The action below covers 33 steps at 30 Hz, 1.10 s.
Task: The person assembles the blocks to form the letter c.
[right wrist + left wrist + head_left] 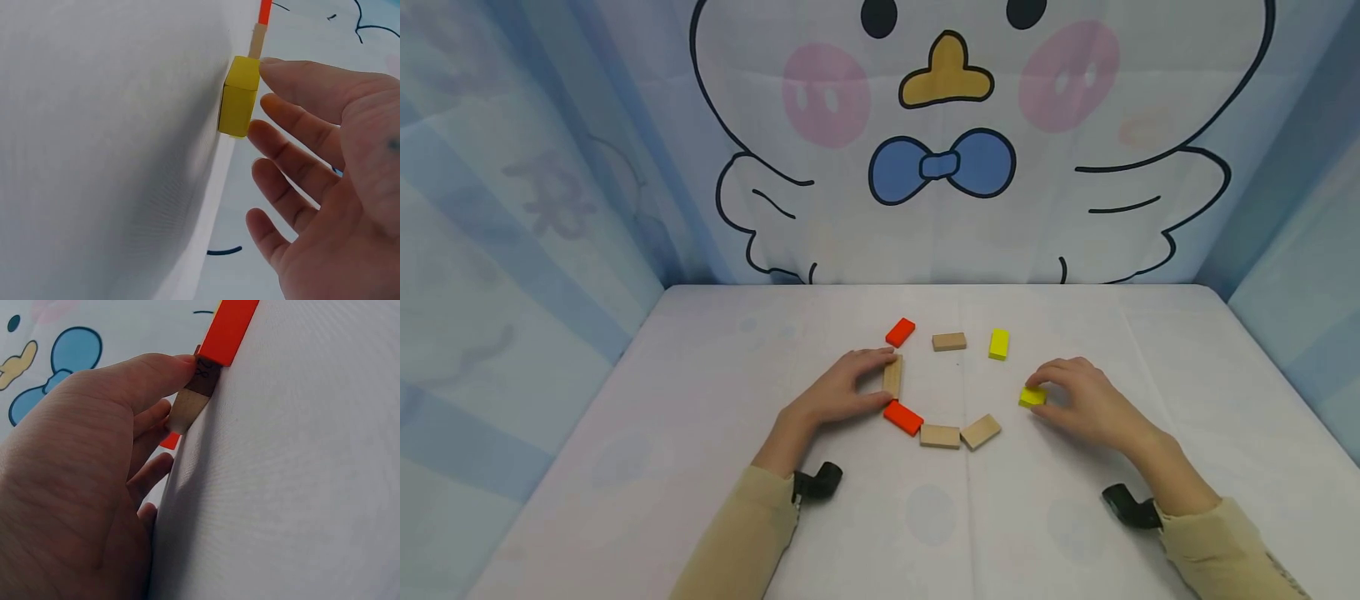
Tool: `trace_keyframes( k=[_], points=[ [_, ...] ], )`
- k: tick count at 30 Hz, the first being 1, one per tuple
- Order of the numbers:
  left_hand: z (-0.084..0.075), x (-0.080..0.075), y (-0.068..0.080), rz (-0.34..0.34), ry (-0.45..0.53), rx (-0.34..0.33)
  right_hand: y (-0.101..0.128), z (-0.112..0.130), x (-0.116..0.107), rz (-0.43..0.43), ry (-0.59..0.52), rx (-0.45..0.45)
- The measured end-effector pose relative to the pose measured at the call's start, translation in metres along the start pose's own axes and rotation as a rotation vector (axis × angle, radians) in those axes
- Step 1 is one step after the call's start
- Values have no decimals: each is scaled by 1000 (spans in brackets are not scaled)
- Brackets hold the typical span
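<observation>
In the head view my left hand (841, 388) pinches a plain wooden block (892, 377) lengthwise, thumb at its near end and fingers at its far end. The block lies on the table, its near end by a red block (903, 417). Dark marks show on the wooden block (201, 380) in the left wrist view. At the right of the ring of blocks, my right hand (1092, 403) holds a yellow block (1032, 397) between thumb and fingertips. The right wrist view shows that yellow block (240, 103) at the table surface, the other fingers spread loosely.
Two plain wooden blocks, one flat (940, 437) and one angled (981, 432), lie at the near side. Farther back are another red block (900, 332), a wooden block (949, 342) and a second yellow block (998, 344). A white cloth (700, 375) covers the table; patterned curtains surround it.
</observation>
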State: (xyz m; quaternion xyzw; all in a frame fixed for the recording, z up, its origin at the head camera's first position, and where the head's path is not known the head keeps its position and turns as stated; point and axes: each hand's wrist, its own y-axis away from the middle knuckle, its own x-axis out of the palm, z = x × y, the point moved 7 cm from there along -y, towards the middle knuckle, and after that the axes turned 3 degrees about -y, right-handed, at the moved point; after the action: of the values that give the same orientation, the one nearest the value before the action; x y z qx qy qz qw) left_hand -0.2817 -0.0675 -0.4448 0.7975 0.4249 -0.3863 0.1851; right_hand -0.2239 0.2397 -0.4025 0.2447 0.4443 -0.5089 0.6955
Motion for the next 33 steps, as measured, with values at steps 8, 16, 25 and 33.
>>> trace_keyframes(
  k=[8, 16, 25, 33],
  points=[
    [1, 0, 0, 5, -1, 0, 0, -3, -1, 8, 10, 23],
    [2, 1, 0, 6, 1, -2, -1, 2, 2, 22, -27, -5],
    [1, 1, 0, 2, 0, 5, -2, 16, 10, 44, -36, -54],
    [2, 2, 0, 1, 6, 4, -5, 24, 16, 61, -33, -77]
  ],
)
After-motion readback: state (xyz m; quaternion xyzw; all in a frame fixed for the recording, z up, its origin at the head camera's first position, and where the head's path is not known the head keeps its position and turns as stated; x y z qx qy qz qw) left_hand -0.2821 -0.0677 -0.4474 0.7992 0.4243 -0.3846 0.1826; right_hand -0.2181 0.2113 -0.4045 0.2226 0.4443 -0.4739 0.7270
